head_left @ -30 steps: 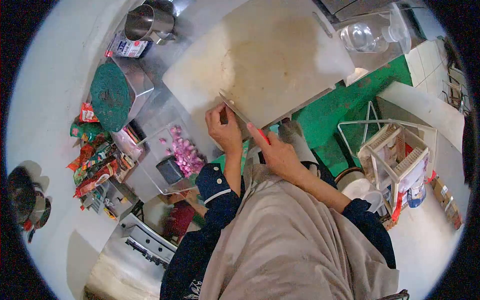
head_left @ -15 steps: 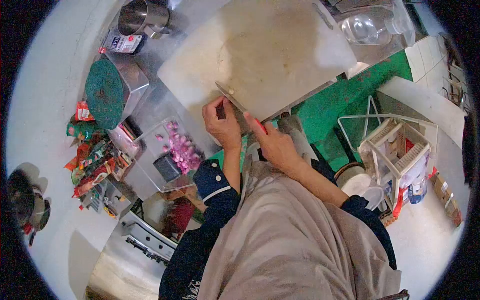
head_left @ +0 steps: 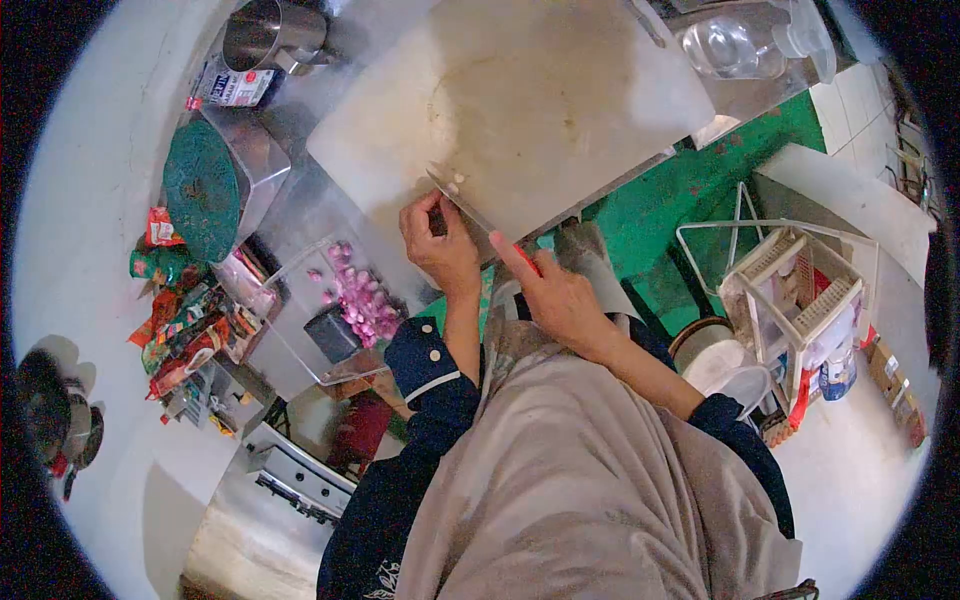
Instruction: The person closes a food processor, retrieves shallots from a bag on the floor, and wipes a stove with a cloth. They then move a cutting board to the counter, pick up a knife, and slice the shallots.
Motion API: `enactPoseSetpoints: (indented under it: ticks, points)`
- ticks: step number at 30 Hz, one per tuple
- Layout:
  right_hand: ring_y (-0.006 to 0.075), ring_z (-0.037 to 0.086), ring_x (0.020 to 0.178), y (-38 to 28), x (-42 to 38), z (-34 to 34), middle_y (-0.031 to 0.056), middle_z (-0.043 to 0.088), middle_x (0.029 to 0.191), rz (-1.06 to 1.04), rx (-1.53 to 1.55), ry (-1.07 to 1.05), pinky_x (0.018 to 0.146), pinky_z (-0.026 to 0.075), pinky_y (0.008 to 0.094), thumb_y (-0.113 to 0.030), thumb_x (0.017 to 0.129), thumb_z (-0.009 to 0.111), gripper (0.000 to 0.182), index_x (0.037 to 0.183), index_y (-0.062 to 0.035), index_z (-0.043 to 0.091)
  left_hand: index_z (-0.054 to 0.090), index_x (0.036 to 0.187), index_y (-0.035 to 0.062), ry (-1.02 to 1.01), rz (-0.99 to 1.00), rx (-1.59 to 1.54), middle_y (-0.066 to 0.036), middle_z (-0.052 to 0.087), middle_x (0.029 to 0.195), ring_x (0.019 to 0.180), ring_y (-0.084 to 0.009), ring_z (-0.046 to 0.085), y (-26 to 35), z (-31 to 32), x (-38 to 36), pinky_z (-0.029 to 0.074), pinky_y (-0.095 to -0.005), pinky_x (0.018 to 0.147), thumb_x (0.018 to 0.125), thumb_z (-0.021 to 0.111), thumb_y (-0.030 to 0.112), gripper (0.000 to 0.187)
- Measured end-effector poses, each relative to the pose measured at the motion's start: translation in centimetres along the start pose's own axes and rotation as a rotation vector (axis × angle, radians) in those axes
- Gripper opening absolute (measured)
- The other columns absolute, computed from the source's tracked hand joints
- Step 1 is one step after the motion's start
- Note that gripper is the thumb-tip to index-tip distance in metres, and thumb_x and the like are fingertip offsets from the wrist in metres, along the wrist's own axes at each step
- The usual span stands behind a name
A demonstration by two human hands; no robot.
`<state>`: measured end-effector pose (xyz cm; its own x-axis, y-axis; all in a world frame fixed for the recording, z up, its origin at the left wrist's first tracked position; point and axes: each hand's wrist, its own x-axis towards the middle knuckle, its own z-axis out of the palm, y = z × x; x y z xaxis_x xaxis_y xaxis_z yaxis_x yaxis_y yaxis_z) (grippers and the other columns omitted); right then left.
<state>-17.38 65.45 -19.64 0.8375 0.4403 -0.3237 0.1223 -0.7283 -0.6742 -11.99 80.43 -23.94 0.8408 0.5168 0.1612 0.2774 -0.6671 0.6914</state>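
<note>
My right hand [head_left: 560,300] grips a knife [head_left: 468,210] by its red handle, the index finger laid along the handle. The blade points up and left over the near edge of the white cutting board [head_left: 385,130]. Close beside the blade, my left hand [head_left: 442,250] is closed with its thumb and fingers bent together at the board's edge; whatever they pinch is hidden. Small pale pieces [head_left: 458,179] lie on the board by the blade tip. To the left, a clear tub [head_left: 292,345] holds many pink-purple bulbs [head_left: 368,305], like shallots, and a dark block-like thing [head_left: 332,333].
A metal mug [head_left: 262,38], a labelled packet [head_left: 238,86] and a clear container with a green round pad [head_left: 200,190] stand along the wall. Colourful packets [head_left: 190,340] lie farther left. A plastic jug [head_left: 725,48] is at upper right, a cream rack [head_left: 800,285] below it.
The knife has shifted slightly, and more of the pale pieces show beside its tip. Both hands stay almost in place, while the whole view has moved a little.
</note>
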Motion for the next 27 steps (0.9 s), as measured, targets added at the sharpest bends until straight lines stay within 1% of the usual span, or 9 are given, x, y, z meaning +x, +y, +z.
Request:
enactPoseSetpoints:
  ticks: [3,6,9,12,15,18,21,24,27]
  points:
    - [0.0375,0.061,0.061,-0.1,0.3,0.0,0.0188,0.054,0.09,0.026,-0.018,-0.053,0.051,0.053,0.0473,-0.007,0.086,0.049,0.074,0.149,-0.0275,0.016,0.062,0.088,0.0013,0.025,0.022,0.001,-0.011,0.06,0.085,0.08,-0.0277,0.058,-0.2,0.2,0.0,0.047,-0.0366,0.072,0.08,0.064,0.003,0.008]
    - [0.0378,0.061,0.061,0.0,0.4,0.3,0.0196,0.055,0.092,0.026,-0.014,-0.062,0.051,0.053,0.0469,-0.008,0.085,0.049,0.075,0.149,-0.0275,0.016,0.062,0.087,0.0013,0.002,-0.017,-0.004,-0.011,0.06,0.085,0.08,-0.0278,0.058,0.1,0.1,0.0,0.047,-0.0365,0.072,0.08,0.064,0.003,0.007]
    - [0.0385,0.061,0.061,0.0,0.8,0.6,0.0203,0.055,0.096,0.028,-0.019,-0.057,0.052,0.053,0.0474,-0.009,0.084,0.05,0.076,0.149,-0.0273,0.016,0.062,0.088,0.0014,-0.004,-0.005,-0.021,-0.011,0.06,0.086,0.081,-0.028,0.059,0.2,0.0,0.1,0.047,-0.0365,0.073,0.08,0.064,0.003,0.008]
    - [0.0365,0.063,0.066,-0.4,2.2,0.9,0.0195,0.055,0.101,0.027,-0.064,-0.013,0.053,0.053,0.045,-0.002,0.079,0.052,0.078,0.148,-0.0219,0.022,0.061,0.088,0.0013,-0.006,0.026,-0.03,-0.011,0.06,0.086,0.081,-0.0277,0.059,0.0,0.0,0.1,0.047,-0.0363,0.073,0.08,0.065,0.003,0.009]
    - [0.0381,0.063,0.069,-0.8,2.8,1.1,0.0205,0.055,0.105,0.058,-0.042,-0.04,0.055,0.053,0.0461,-0.001,0.08,0.05,0.077,0.148,-0.0221,0.022,0.061,0.088,0.0013,-0.005,-0.035,-0.027,-0.011,0.061,0.085,0.081,-0.0273,0.059,-0.2,0.2,0.0,0.047,-0.0363,0.072,0.08,0.065,0.004,0.009]
    - [0.0389,0.062,0.068,-0.6,2.3,0.8,0.0199,0.055,0.103,0.049,-0.023,-0.021,0.055,0.053,0.0472,-0.001,0.081,0.05,0.075,0.148,-0.0223,0.022,0.061,0.087,0.0017,0.017,-0.011,-0.028,-0.011,0.061,0.085,0.08,-0.0271,0.059,-0.2,0.2,0.0,0.048,-0.0361,0.071,0.081,0.066,0.006,0.009]
    - [0.0393,0.062,0.065,-0.2,1.1,0.4,0.0198,0.056,0.099,0.096,-0.014,-0.091,0.054,0.053,0.0487,-0.007,0.083,0.051,0.075,0.149,-0.0256,0.019,0.062,0.087,0.0022,0.026,0.001,-0.04,-0.011,0.06,0.085,0.079,-0.0268,0.059,-0.1,0.2,0.0,0.048,-0.0359,0.071,0.082,0.067,0.008,0.009]
    - [0.0378,0.061,0.062,0.5,0.3,0.8,0.0179,0.055,0.095,0.059,0.094,-0.009,0.052,0.052,0.0478,-0.007,0.084,0.05,0.074,0.149,-0.0262,0.02,0.062,0.087,0.0023,0.024,-0.01,-0.039,-0.011,0.06,0.084,0.078,-0.0263,0.059,0.0,0.1,0.0,0.048,-0.0353,0.07,0.082,0.067,0.008,0.009]
    - [0.0377,0.06,0.062,0.0,-0.1,0.3,0.0165,0.054,0.091,0.05,0.014,-0.063,0.053,0.053,0.0473,-0.007,0.084,0.051,0.075,0.149,-0.0265,0.02,0.061,0.086,0.0018,0.026,-0.036,-0.064,-0.01,0.06,0.084,0.077,-0.0255,0.058,-0.1,0.2,-0.1,0.047,-0.0346,0.069,0.082,0.066,0.007,0.008]
